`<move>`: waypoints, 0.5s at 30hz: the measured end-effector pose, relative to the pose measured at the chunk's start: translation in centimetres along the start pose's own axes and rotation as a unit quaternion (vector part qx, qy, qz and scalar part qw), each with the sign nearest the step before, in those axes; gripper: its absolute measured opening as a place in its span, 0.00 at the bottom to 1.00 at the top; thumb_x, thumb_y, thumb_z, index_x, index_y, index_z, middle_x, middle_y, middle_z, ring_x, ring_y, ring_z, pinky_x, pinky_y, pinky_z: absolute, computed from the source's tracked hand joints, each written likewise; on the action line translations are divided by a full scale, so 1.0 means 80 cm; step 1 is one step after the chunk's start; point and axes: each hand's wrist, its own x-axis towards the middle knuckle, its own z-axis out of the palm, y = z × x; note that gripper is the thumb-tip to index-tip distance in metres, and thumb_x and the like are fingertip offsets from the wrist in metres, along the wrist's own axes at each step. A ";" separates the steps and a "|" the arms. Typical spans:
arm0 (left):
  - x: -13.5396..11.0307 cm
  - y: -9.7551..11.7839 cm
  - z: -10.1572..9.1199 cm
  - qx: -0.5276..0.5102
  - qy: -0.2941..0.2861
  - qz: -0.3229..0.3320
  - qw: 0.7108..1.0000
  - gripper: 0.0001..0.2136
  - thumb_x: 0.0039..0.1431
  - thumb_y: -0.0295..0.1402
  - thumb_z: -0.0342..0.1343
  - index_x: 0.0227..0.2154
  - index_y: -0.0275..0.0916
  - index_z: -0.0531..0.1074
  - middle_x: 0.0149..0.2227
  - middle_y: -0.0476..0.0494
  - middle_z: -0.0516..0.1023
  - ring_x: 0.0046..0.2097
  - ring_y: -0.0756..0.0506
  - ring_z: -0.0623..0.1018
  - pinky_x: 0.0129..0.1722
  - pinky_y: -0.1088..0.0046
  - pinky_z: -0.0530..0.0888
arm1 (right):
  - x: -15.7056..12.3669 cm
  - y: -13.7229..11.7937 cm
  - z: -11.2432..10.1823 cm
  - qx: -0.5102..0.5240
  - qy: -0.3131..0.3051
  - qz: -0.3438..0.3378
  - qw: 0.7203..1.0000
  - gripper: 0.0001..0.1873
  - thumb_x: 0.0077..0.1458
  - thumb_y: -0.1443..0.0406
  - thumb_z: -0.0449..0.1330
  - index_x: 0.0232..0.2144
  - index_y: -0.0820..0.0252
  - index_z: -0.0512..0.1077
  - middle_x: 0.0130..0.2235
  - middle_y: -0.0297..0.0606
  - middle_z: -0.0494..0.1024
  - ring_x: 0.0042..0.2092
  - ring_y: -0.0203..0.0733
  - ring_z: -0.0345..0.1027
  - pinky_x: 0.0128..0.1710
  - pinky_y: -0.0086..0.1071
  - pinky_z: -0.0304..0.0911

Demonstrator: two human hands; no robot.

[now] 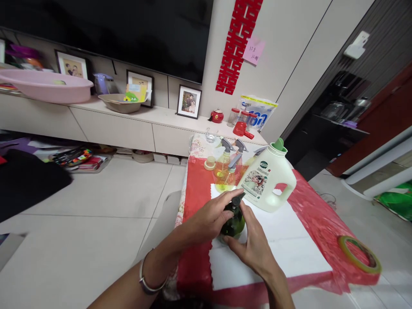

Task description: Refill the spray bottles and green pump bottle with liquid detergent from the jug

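Note:
A small dark green spray bottle (234, 225) with a black trigger head stands on a white sheet (289, 244) over the red table cover (196, 189). My left hand (210, 216) is closed around the bottle's black top. My right hand (252, 242) grips the bottle's body from the near side. Just behind stands a large white detergent jug (268, 180) with a green cap. To its left stand several yellow spray bottles (225, 169) with grey triggers.
A roll of green tape (358, 253) lies at the table's right edge. A small yellowish cap (210, 163) sits near the spray bottles. Behind is a low cabinet (128, 126) with a pink basin (45, 86), photo frames and jars. White tiled floor lies to the left.

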 end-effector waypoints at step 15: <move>0.008 -0.022 0.036 -0.074 0.090 -0.082 0.990 0.37 0.46 0.27 0.63 0.62 0.43 0.62 0.43 0.47 0.76 0.45 0.44 0.75 0.49 0.66 0.72 | -0.027 0.011 0.009 0.003 0.028 0.062 0.998 0.55 0.51 0.61 0.65 0.71 0.50 0.38 0.65 0.43 0.57 0.63 0.51 0.58 0.57 0.42 0.66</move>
